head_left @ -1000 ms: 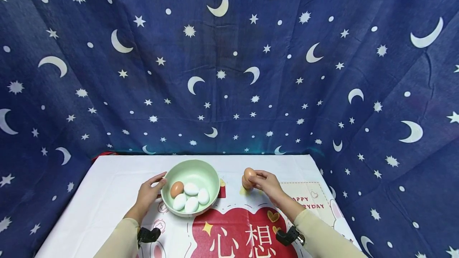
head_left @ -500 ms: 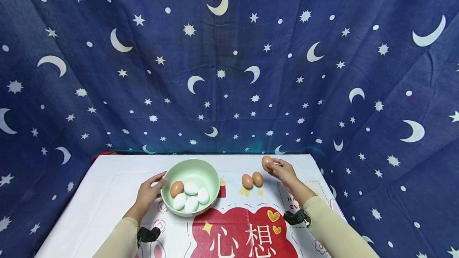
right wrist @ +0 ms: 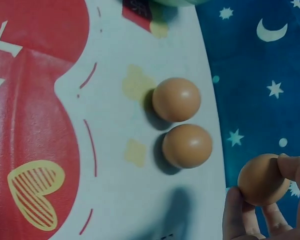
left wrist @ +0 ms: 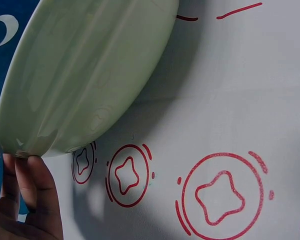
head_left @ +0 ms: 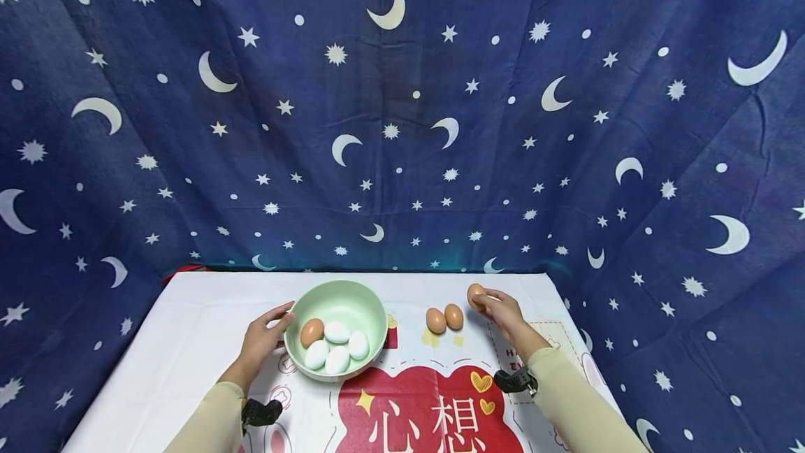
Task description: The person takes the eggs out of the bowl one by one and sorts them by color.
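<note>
Just changed: there it goes! A second ago we had the right hand (head_left: 503, 312) beside the resting brown eggs; now it's off to their right, carrying a smooth brown oval egg (right wrist: 261, 181).
Right fingers: clamped on that egg, thumb against fingertips; whether it touches the cloth, we cannot tell.
Resting eggs: left of those fingers we see one smooth brown egg (head_left: 436, 320) and its brown twin (head_left: 454, 317), side by side.
Meaning: we judge the carried egg not yet placed.
Left fingers: unmoved, the left hand (head_left: 260, 339) pinching the rim of a round, pale-green, glossy bowl (head_left: 358, 307). Right of these fingers, inside, sit one reddish-brown egg (head_left: 312, 332) and four white eggs (head_left: 337, 331).
Surface: below both hands, white cloth (head_left: 207, 331) with red and yellow prints.
Room: beyond the fingers and to both sides, dark-blue curtain (head_left: 402, 75) with white moons and stars.
</note>
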